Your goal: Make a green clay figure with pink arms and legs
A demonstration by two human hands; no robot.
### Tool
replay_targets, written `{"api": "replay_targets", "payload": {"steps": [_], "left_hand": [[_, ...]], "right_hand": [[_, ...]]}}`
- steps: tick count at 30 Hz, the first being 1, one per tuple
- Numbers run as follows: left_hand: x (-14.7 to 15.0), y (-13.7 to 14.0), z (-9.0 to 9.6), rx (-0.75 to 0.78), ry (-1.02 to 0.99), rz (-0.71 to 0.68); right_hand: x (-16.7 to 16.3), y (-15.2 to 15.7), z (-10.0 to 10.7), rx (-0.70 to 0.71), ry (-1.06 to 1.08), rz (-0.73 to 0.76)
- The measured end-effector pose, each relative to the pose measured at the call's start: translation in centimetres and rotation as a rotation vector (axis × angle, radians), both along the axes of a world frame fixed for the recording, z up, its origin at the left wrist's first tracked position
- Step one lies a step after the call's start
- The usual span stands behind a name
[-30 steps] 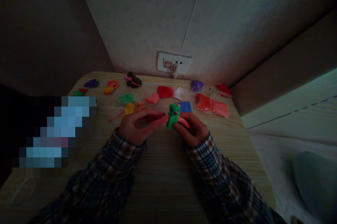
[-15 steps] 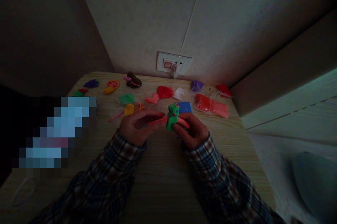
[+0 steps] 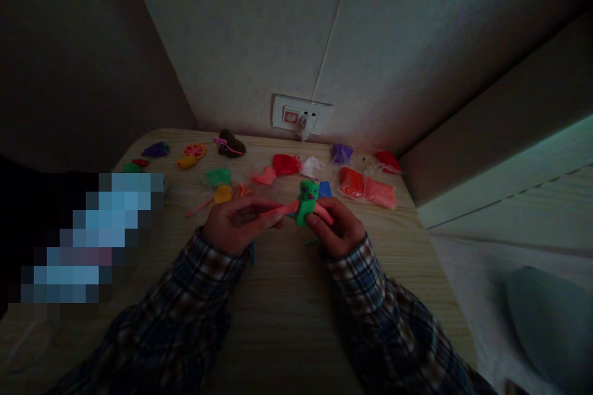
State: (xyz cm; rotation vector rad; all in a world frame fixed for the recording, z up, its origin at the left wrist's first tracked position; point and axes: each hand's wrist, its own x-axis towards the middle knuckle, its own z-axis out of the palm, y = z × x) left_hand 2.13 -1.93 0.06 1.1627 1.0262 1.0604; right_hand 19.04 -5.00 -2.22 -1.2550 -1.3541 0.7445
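Between my hands, above the table, stands a small green clay figure (image 3: 306,204) with a dark-eyed face and a red spot on it. My right hand (image 3: 343,228) has its fingers and thumb closed on the figure's right side and lower part. A pink clay strip (image 3: 288,209) sticks out from both sides of the figure and seems to pass behind it. My left hand (image 3: 235,223) pinches the left end of this strip between thumb and fingers. The strip's right end lies against the right-hand fingers.
On the wooden table (image 3: 278,296) lie red clay (image 3: 286,164), a blue piece (image 3: 325,189), orange and pink packets (image 3: 365,187), purple clay (image 3: 341,154), green clay (image 3: 217,176) and a brown clay shape (image 3: 230,144). Behind is a wall socket (image 3: 302,114). A blurred-out object (image 3: 102,228) is at left.
The green figure has turned to face me more squarely and its top has tilted less. The strip's left part now reaches straighter from the figure to my left hand. The view has shifted slightly.
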Motion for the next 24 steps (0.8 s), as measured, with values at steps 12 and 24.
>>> {"api": "replay_targets", "payload": {"steps": [12,24], "left_hand": [[-0.55,0.17,-0.41,0.093,0.105,0.006],[-0.39,-0.07,-0.29,0.114,0.072,0.053]], "right_hand": [[0.06,0.06,0.21,-0.006,0.023,-0.019],[0.37,0.22,0.12,-0.031,0.07,-0.026]]}}
